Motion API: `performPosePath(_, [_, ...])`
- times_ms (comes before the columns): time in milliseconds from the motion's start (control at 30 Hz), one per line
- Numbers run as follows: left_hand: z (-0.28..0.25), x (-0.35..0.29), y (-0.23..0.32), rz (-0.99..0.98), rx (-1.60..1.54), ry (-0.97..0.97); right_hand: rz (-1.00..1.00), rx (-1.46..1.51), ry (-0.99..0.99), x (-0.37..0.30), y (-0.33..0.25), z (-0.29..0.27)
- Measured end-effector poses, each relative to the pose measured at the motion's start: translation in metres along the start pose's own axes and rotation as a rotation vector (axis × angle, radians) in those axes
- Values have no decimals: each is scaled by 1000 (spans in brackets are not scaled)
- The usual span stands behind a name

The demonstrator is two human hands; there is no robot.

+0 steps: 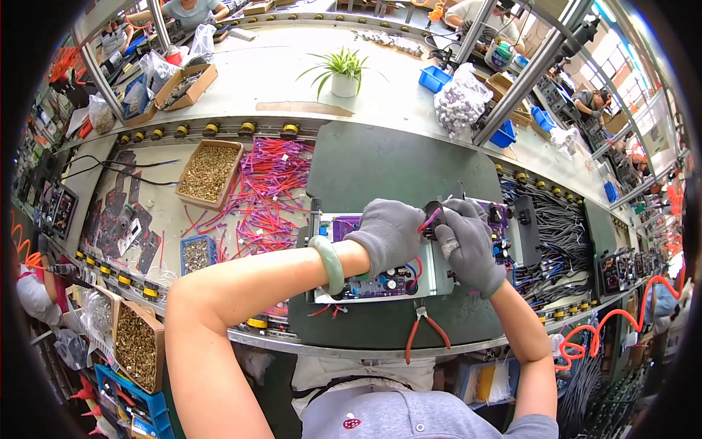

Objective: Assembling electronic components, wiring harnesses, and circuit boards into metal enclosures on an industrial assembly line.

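Both my hands wear grey gloves and meet over an open metal housing [439, 278] with purple circuit boards inside. My left hand [391, 235] is closed, its fingertips at a short red and purple wire [430, 221]. My right hand [474, 245] is also closed, pinching at a small black part [434, 210] against which the wire lies. The exact grip is partly hidden by the fingers. Red-handled pliers [428, 333] lie on the green mat [351, 325] just in front of the housing.
Left of the mat are a pile of red and purple wires [274, 186], a carton of brass-coloured parts [210, 174] and a blue bin [196, 254]. Black cables [556, 241] lie at the right. A potted plant [344, 77] stands beyond. An orange coiled hose [614, 316] hangs at the right.
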State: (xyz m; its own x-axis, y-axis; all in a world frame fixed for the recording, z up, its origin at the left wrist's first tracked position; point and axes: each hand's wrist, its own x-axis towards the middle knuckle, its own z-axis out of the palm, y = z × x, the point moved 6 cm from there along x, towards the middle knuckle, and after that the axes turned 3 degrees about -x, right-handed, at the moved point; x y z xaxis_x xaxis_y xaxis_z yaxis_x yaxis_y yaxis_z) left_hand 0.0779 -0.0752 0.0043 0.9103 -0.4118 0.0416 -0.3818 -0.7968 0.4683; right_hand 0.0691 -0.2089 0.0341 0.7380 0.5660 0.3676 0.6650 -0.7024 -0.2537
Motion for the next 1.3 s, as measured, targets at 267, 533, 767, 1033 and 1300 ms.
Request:
performPosePath(267, [-5,-5,-6,-44,-28,48,-1,-5,63,-2,5,2])
performPosePath(533, [0,-2,-4,17,9,49,-1,-5,44,-4,4,3])
performPosePath(767, [-4,-2,2,67,8,55,16,7,55,-4,5,3])
performPosePath(1033, [-3,-10,5,132,132,128,-21,7,111,-3,3,1])
performPosePath(1300, [3,-2,2,59,37,35,1,-2,82,-4,4,3])
